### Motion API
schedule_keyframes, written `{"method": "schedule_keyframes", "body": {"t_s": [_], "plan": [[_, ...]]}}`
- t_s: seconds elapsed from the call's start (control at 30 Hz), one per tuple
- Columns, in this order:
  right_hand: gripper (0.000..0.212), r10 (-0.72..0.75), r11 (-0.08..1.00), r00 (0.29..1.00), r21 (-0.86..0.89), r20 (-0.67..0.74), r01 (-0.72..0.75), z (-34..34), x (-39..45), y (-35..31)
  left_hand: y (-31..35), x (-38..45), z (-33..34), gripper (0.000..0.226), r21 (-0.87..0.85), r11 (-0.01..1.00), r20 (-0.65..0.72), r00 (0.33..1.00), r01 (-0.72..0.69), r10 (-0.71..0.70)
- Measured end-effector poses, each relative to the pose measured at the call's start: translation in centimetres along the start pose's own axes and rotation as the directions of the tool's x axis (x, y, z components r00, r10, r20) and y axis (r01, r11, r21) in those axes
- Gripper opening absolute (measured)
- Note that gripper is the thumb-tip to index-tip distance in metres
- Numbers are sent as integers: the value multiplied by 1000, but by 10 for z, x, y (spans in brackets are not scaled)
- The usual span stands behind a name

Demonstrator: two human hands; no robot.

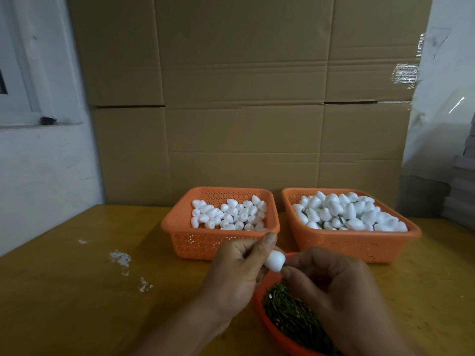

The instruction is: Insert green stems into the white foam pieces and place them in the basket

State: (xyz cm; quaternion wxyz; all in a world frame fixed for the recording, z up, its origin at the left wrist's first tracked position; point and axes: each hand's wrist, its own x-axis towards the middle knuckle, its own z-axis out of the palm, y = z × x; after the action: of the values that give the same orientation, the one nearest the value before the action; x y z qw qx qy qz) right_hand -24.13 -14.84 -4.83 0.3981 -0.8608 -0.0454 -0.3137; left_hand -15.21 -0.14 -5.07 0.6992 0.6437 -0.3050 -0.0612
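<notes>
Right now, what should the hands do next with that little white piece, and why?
Probably push the stem further in. The left hand holds the white foam piece, and the right hand pinches at its end, though the stem itself is hidden. Afterwards it likely goes into the right basket, where green stems show among the pieces.

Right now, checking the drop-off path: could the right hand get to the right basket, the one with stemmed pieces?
Probably yes: the right hand sits just before the right basket, whose top is open, nothing between.
</notes>
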Motion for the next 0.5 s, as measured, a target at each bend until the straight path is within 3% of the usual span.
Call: {"method": "schedule_keyframes", "body": {"t_s": [0.17,0.3,0.5], "plan": [[15,8,1000,998,18,-65,-7,1,1,1,1,2,-6,43,-188,974,114,988,127,-107],[15,64,993,995,107,-81,-55,0,3,3,1,3,-9,30,-290,947,216,973,139,-76],[19,145,950,989,278,4,-141,1,4,1,1,1,-6,31,-224,973,194,981,60,-16]]}}
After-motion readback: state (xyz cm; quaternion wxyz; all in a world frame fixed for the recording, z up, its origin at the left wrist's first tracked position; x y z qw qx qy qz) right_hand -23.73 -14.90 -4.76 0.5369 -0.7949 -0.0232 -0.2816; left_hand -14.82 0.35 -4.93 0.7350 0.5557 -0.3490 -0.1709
